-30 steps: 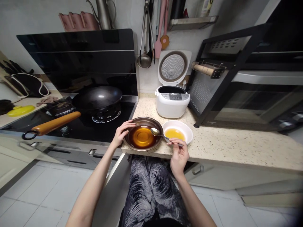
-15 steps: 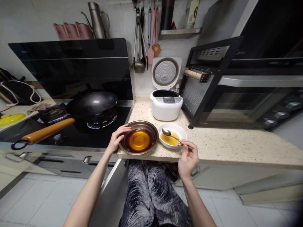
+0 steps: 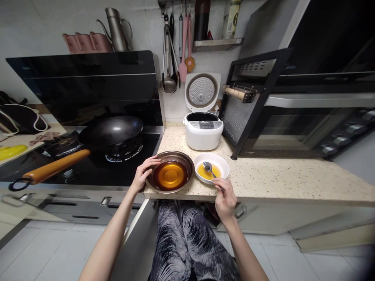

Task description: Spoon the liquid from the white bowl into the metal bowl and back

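Note:
My right hand (image 3: 226,200) is closed around the handle of a metal spoon (image 3: 208,167). The spoon's head is down over the yellow liquid (image 3: 214,171) in a shallow white bowl (image 3: 225,164); whether it dips under the surface is hard to tell. To the left stands a wider dark metal bowl (image 3: 190,162) with amber-brown liquid (image 3: 170,176) in it. My left hand (image 3: 143,173) grips the left rim of this metal bowl, fingers over the edge. Both bowls sit side by side near the counter's front edge.
Behind the bowls is a white rice cooker (image 3: 203,134) with its lid up. A wok (image 3: 113,130) sits on the stove at left, its wooden handle (image 3: 58,167) pointing toward me. At right stands a black rack (image 3: 249,117) beside an oven (image 3: 293,128).
My right hand has moved left and slightly down, and the spoon has turned more upright with its head lower in the white bowl. My left hand stays on the metal bowl.

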Motion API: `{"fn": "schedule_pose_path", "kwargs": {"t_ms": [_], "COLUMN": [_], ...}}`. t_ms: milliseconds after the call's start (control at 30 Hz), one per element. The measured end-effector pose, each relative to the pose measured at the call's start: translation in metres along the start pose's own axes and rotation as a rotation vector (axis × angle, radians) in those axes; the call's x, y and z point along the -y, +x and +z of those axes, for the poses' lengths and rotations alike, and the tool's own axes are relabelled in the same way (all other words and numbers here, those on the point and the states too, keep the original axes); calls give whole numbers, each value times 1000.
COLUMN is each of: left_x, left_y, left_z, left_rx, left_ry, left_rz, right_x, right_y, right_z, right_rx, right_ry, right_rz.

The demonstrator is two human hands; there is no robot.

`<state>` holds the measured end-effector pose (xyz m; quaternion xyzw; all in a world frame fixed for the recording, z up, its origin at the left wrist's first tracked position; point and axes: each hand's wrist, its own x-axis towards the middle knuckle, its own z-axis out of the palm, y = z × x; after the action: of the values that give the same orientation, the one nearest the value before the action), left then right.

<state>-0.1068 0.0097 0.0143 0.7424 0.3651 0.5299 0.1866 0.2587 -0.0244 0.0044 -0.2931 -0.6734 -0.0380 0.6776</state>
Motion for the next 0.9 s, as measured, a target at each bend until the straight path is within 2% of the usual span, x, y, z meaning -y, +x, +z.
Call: {"fn": "schedule_pose_path", "kwargs": {"t_ms": [200, 333, 433, 600, 733, 900], "left_x": [-1, -1, 0, 2, 0, -3], "left_y": [0, 0, 0, 0, 0, 0], "left_z": [1, 1, 1, 1, 2, 2], "left_rx": [-5, -4, -5, -6, -9, -3], "left_ry": [3, 2, -2, -4, -3, 5], "left_rz": [-2, -5, 2, 17, 13, 6], "right_x": [-10, -14, -14, -12, -2, 23], "right_y": [-5, -6, -6, -6, -1, 4], "right_z": [-9, -13, -13, -12, -7, 8], "right_rx": [177, 280, 288, 217, 76, -124], "right_ry": [-50, -94, -104, -54, -9, 94], "right_rz": [-213, -285, -299, -223, -134, 118]}}
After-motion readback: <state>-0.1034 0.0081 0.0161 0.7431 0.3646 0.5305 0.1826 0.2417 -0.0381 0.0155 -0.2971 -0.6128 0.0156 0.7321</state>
